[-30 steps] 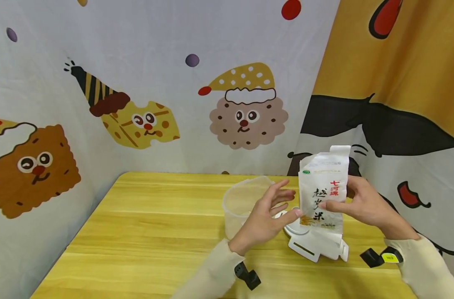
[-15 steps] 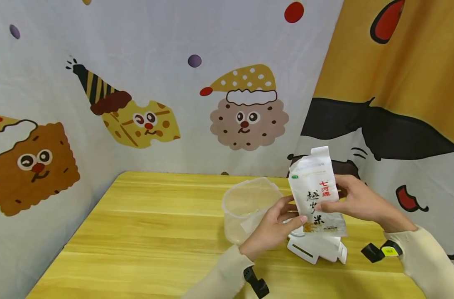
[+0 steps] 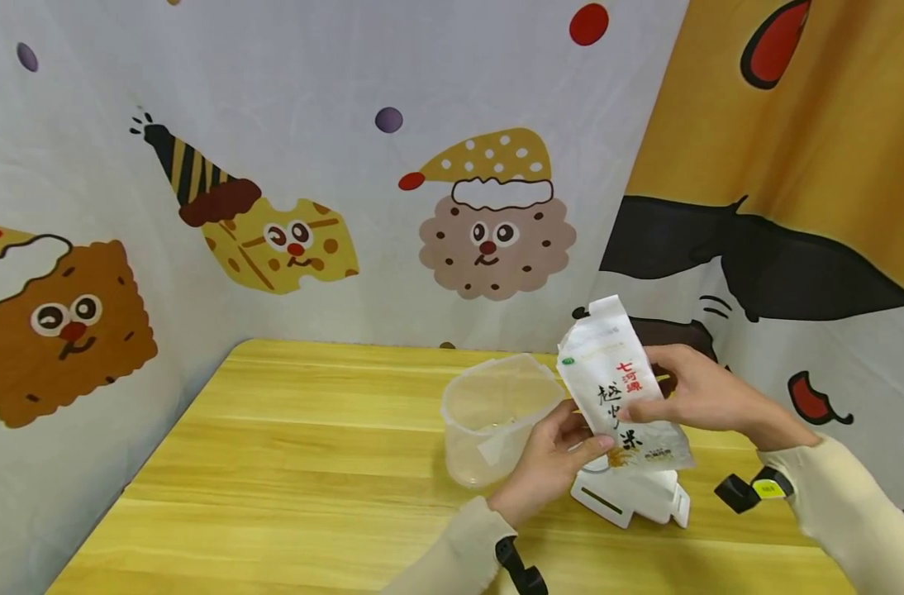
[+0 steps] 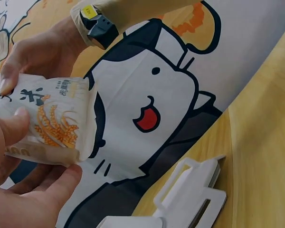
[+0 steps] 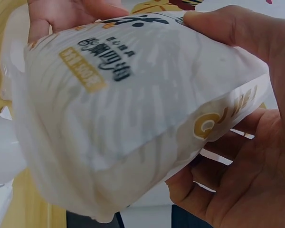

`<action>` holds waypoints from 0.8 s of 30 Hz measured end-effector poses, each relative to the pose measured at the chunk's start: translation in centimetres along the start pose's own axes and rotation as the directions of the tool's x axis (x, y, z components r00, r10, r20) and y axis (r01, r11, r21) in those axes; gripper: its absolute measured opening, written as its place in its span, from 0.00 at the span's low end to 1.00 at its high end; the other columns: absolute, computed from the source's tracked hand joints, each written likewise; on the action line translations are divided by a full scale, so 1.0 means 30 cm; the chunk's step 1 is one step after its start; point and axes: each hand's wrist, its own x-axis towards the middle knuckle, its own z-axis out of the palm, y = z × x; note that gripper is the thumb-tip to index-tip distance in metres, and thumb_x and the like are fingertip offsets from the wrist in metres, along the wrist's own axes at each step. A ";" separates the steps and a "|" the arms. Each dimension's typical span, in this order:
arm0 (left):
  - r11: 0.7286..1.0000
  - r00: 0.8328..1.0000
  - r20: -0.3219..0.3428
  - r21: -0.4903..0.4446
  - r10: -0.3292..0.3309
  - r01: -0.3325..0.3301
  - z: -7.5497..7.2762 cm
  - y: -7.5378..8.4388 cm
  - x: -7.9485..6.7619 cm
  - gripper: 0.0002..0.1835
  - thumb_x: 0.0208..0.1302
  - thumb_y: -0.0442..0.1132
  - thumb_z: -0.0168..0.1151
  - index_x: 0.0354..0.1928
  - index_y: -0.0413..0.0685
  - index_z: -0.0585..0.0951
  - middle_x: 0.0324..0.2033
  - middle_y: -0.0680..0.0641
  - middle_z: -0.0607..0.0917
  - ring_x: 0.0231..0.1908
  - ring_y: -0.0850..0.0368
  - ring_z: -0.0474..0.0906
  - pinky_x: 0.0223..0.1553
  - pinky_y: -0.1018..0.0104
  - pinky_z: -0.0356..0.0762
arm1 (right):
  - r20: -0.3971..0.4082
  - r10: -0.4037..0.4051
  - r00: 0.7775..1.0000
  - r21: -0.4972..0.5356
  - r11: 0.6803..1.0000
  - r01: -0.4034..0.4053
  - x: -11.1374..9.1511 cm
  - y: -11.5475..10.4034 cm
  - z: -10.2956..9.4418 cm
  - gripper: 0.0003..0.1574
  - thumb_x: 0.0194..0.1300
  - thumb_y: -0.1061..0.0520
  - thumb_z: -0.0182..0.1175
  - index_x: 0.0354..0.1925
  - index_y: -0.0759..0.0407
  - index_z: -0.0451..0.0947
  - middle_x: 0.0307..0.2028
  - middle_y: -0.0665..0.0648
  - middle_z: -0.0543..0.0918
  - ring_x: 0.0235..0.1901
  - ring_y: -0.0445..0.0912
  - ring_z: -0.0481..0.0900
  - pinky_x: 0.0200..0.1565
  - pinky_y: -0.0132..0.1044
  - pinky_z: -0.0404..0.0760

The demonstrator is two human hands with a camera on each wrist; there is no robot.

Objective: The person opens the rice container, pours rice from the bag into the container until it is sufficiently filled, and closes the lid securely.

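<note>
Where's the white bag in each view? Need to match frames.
Head: bag right of centre, top leaning left.
Left wrist: bag mid-height at the left edge, partly out of frame.
Right wrist: bag close up, filling much of the centre.
Shared landmark: right hand, thumb on the bag's front; upper left in left wrist, right side in right wrist.

White bag (image 3: 608,387): red "七河源", black "越光米" (middle character partly covered).
</note>
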 end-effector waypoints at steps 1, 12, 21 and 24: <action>1.000 1.000 -0.004 -0.020 -0.002 0.002 0.003 0.000 0.000 0.26 0.72 0.34 0.63 0.70 0.54 0.73 0.58 0.38 0.83 0.52 0.65 0.82 0.53 0.72 0.84 | 0.004 0.003 1.000 -0.001 1.000 -0.003 0.001 -0.001 -0.002 0.24 0.58 0.52 0.76 0.50 0.58 0.81 0.37 0.52 0.86 0.32 0.40 0.83 0.31 0.35 0.86; 0.986 0.998 -0.052 -0.163 -0.036 0.027 0.025 0.009 0.001 0.27 0.70 0.31 0.64 0.69 0.49 0.73 0.60 0.36 0.83 0.56 0.56 0.83 0.54 0.69 0.84 | 0.031 0.001 1.000 0.001 1.000 -0.001 0.018 -0.022 -0.006 0.27 0.56 0.51 0.77 0.53 0.55 0.80 0.38 0.51 0.86 0.35 0.40 0.83 0.34 0.35 0.87; 0.969 0.991 -0.111 -0.242 -0.071 0.042 0.034 -0.002 0.001 0.26 0.66 0.33 0.68 0.66 0.48 0.75 0.55 0.39 0.85 0.51 0.58 0.85 0.49 0.69 0.86 | 0.010 -0.049 0.999 -0.020 0.999 0.049 0.027 -0.038 -0.002 0.35 0.55 0.50 0.78 0.59 0.51 0.77 0.38 0.49 0.85 0.36 0.39 0.82 0.32 0.35 0.86; 0.962 0.989 -0.123 -0.269 -0.076 0.041 0.037 -0.004 0.000 0.26 0.66 0.33 0.69 0.65 0.47 0.76 0.53 0.41 0.86 0.48 0.60 0.85 0.47 0.69 0.86 | 0.005 -0.058 0.998 -0.027 0.998 0.058 0.028 -0.041 -0.002 0.35 0.56 0.49 0.78 0.59 0.49 0.76 0.36 0.48 0.85 0.34 0.38 0.82 0.31 0.34 0.85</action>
